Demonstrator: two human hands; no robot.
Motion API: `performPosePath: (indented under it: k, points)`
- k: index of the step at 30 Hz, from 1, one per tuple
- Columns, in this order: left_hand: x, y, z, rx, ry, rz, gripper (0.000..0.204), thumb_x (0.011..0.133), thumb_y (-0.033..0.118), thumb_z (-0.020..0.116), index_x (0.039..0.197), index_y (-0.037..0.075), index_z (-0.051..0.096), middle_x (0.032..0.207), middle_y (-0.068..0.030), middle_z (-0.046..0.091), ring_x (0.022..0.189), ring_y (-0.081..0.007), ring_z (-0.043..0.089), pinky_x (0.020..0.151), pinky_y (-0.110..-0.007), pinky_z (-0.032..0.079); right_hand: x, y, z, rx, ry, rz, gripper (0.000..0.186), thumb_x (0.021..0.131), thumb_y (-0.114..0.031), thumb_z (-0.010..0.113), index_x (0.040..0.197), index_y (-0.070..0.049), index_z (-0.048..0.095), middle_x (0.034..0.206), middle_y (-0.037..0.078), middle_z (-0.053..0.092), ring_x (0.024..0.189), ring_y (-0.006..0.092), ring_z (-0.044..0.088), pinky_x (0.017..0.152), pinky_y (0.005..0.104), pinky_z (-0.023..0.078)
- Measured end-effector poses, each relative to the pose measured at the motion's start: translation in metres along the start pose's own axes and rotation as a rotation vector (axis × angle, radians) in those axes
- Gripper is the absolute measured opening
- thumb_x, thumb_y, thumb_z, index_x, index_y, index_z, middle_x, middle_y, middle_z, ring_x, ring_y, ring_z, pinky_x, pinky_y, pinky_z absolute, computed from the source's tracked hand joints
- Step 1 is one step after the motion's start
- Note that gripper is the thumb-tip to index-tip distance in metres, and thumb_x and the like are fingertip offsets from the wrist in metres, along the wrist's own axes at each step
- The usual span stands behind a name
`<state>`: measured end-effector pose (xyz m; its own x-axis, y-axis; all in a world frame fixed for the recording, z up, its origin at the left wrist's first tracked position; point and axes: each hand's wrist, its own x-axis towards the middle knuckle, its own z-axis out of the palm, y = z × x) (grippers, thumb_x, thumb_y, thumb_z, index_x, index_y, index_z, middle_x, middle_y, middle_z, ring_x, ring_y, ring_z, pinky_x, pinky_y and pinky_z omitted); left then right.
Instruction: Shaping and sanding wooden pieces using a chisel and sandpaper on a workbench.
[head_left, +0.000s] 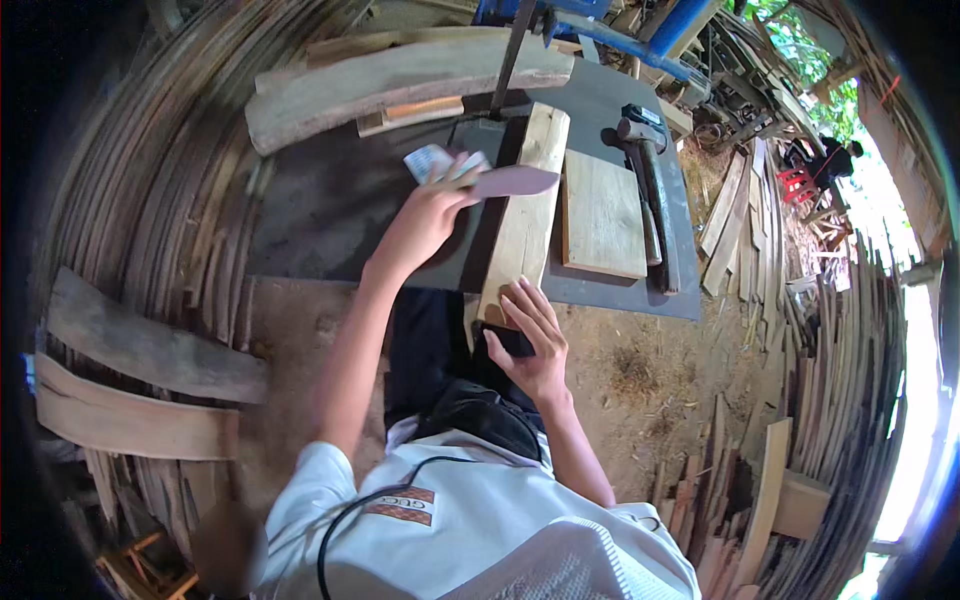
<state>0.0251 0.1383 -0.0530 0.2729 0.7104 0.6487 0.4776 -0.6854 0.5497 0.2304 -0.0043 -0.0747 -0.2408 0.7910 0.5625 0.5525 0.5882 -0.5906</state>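
Observation:
My left hand (pixel 428 220) is closed on a bent sheet of sandpaper (pixel 515 181), above the dark worktop. One side of the sheet is mauve and reaches over the wooden beam; a pale printed part shows past the fingers. The long, pale wooden beam (pixel 525 225) lies lengthwise in front of me, its near end at the table's front edge. On that near end my right hand (pixel 535 340) rests with its fingers stretched out, pressing nothing else that I can see. A flat square board (pixel 604 215) lies just right of the beam.
A hammer (pixel 655 200) lies on the dark table (pixel 330 220) beside a thin tool. Behind stand a large curved plank (pixel 400 85), a small wood block (pixel 410 115) and a blue metal frame (pixel 620 45). Stacked boards line both sides; a person (pixel 830 165) is far right.

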Motion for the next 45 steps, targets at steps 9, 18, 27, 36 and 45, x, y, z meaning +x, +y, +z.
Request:
performPosePath:
  k: [9,18,27,36,45]
  points:
    - [-0.102,-0.013,-0.049,0.207,0.214,-0.421,0.023,0.092,-0.004,0.053,0.113,-0.005,0.063,0.133,-0.0188,0.058,0.133,-0.0414,0.043,0.112,-0.047,0.037,0.008,-0.025,0.035,-0.275,0.116,0.124,0.046,0.077,-0.014,0.077,0.122,-0.013,0.067,0.143,0.023,0.049,0.136,0.0463,0.039,0.112,0.0552,0.033]
    - [-0.103,-0.028,-0.041,0.287,0.328,-0.361,0.033,0.102,0.021,0.053,0.111,-0.008,0.064,0.108,-0.0254,0.068,0.099,-0.0386,0.066,0.087,-0.041,0.049,0.004,-0.015,0.033,-0.118,0.171,0.093,0.052,0.072,-0.009,0.078,0.123,-0.013,0.067,0.136,0.019,0.056,0.134,0.0368,0.048,0.113,0.0609,0.029]
    - [-0.105,-0.026,-0.049,0.243,0.29,-0.572,0.027,0.099,0.01,0.056,0.116,-0.009,0.062,0.134,-0.0267,0.055,0.126,-0.0379,0.054,0.1,-0.039,0.046,0.006,0.007,0.029,0.307,0.402,0.321,0.057,0.069,-0.004,0.076,0.124,0.001,0.064,0.131,0.02,0.061,0.129,0.0315,0.054,0.114,0.0494,0.032]
    - [-0.071,-0.03,-0.083,0.613,0.286,-0.178,0.013,0.092,0.008,0.066,0.091,-0.005,0.067,0.107,-0.0252,0.068,0.099,-0.0465,0.061,0.086,-0.04,0.051,0.0,0.004,0.019,0.598,0.395,0.549,0.066,0.082,-0.011,0.071,0.142,0.003,0.047,0.144,0.016,0.053,0.138,0.0275,0.043,0.117,0.0415,0.028]
    - [-0.05,0.001,-0.064,0.235,0.336,-0.398,0.093,0.082,0.001,0.061,0.157,0.006,0.005,0.143,-0.0246,0.049,0.133,-0.042,0.047,0.114,-0.045,0.033,-0.01,0.013,0.006,0.629,0.514,0.563,0.051,0.099,-0.018,0.05,0.144,0.005,0.042,0.146,0.018,0.049,0.134,0.023,0.047,0.112,0.0352,0.034]
